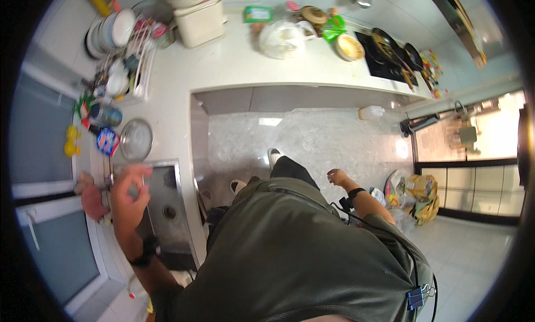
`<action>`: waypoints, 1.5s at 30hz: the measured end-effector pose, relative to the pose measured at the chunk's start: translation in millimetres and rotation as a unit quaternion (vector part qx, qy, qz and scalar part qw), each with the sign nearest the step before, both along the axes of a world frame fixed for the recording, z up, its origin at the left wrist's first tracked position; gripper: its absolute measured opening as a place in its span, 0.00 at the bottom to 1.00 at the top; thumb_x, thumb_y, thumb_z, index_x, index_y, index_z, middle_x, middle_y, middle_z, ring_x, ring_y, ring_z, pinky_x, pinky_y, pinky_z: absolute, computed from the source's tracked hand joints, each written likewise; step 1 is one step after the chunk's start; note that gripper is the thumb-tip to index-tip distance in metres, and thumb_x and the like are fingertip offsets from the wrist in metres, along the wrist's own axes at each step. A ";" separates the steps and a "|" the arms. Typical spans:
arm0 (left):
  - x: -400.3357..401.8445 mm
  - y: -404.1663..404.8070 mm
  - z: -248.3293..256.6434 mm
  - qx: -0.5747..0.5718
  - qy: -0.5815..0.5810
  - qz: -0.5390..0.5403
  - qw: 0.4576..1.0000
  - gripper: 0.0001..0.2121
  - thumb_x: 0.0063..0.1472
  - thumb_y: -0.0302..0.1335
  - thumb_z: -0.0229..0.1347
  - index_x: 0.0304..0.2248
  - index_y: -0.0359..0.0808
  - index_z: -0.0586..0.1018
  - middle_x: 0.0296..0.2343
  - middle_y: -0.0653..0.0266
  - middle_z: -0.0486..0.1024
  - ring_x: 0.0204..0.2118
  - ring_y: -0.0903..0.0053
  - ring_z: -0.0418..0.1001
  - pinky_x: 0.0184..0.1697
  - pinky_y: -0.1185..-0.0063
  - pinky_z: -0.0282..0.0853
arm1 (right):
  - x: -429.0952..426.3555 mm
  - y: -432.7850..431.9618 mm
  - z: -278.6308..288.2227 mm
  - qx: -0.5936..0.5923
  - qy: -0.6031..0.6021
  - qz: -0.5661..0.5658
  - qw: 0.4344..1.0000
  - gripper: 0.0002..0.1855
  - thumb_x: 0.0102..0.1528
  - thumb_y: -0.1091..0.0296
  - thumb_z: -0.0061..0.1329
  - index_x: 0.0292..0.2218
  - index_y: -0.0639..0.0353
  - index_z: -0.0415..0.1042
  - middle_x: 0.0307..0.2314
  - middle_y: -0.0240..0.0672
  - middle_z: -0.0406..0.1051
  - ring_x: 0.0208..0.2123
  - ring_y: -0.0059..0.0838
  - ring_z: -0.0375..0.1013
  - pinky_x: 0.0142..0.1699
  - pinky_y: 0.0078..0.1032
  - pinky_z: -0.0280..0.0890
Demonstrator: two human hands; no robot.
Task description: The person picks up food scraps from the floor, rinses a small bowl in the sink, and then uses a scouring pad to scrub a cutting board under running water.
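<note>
My left hand (128, 192) hangs over the left side of a stainless steel sink (176, 196), fingers bent and apart, slightly blurred. Nothing shows in its grasp. Part of the sink and the tap behind it is hidden by that hand. Just beyond the sink sits a round metal basin (136, 140) on the counter. Beside the basin is a blue spray bottle (107, 141) with a red and black trigger head. My right hand (337, 177) is low at my side above the tiled floor, loosely curled, with no object visible in it.
A dish rack (144, 67) with plates and bowls stands at the far left corner. Along the white counter (234, 67) are a white bin (199, 23), a plastic bag (282, 39) and a bowl (350, 47). Pans (383, 44) sit on the cooktop. Bags (411, 192) lie on the floor rightward.
</note>
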State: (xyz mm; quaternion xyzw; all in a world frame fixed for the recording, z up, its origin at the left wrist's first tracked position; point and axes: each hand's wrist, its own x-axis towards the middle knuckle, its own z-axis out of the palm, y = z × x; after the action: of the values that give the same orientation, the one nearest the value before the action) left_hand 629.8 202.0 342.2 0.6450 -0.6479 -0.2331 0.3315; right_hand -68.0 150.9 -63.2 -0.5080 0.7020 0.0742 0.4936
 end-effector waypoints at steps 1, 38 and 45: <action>35.5 27.3 -45.1 0.127 0.065 0.035 0.989 0.08 0.46 0.14 0.50 0.20 0.32 0.62 0.37 0.51 0.75 0.43 0.63 0.72 0.48 0.74 0.63 | 1.2 7.8 -6.3 -0.017 -0.023 0.009 1.000 0.16 0.52 0.64 0.49 0.39 0.63 0.74 0.25 0.41 0.76 0.26 0.31 0.76 0.34 0.30 0.70; -474.6 -185.1 188.4 0.172 0.456 -0.646 0.588 0.06 0.60 0.21 0.49 0.26 0.39 0.68 0.35 0.66 0.77 0.34 0.70 0.68 0.36 0.75 0.69 | -246.8 34.1 -58.0 0.145 -0.057 -0.406 0.900 0.09 0.55 0.68 0.41 0.33 0.62 0.72 0.26 0.39 0.74 0.26 0.34 0.75 0.29 0.33 0.70; -484.6 -157.4 170.5 -0.022 0.524 -0.577 0.626 0.03 0.61 0.22 0.50 0.32 0.39 0.68 0.34 0.63 0.77 0.34 0.69 0.69 0.35 0.76 0.70 | -186.3 -56.6 -53.5 0.044 -0.142 -0.299 0.943 0.12 0.54 0.66 0.43 0.38 0.59 0.72 0.29 0.36 0.75 0.29 0.30 0.75 0.32 0.30 0.70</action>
State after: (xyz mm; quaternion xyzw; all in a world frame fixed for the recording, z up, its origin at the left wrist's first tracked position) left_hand 145.2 44.7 512.7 -0.0991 -0.6090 -0.6611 0.4269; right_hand -254.3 94.3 -116.7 -0.2573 0.7405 -0.1189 0.6093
